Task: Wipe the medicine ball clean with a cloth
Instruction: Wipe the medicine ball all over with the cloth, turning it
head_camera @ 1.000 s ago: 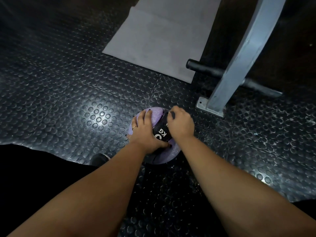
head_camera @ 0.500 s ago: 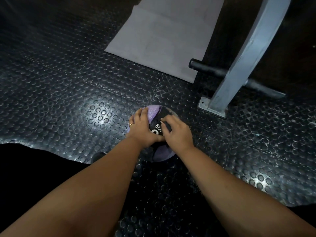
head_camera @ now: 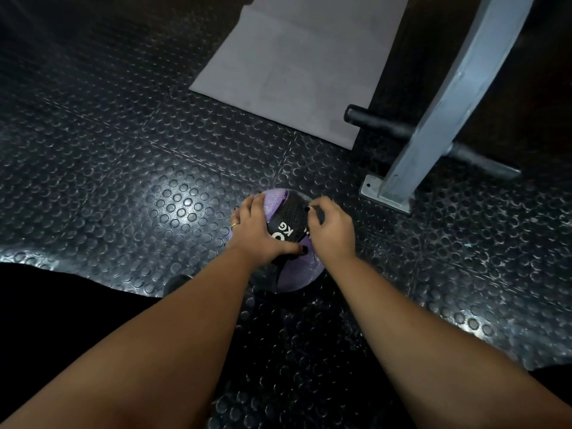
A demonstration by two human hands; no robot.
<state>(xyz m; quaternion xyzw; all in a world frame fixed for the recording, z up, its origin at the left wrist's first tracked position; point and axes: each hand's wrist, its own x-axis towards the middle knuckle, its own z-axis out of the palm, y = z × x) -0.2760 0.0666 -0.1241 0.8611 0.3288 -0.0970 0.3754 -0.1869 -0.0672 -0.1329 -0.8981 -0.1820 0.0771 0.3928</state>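
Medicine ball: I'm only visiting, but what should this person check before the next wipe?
1. Ball at rest: ok. The medicine ball sits on the studded floor.
2. Steadying hold: ok. The left hand lies over the ball's left side.
3. Cloth in hand: cannot tell. The right hand has its fingers curled against the ball's right side, but no cloth plainly shows.
4. Room to work: ok. The metal post stands apart from the ball, to its right.
5. Surface clean: cannot tell. The light is dim and the hands cover much of the ball.
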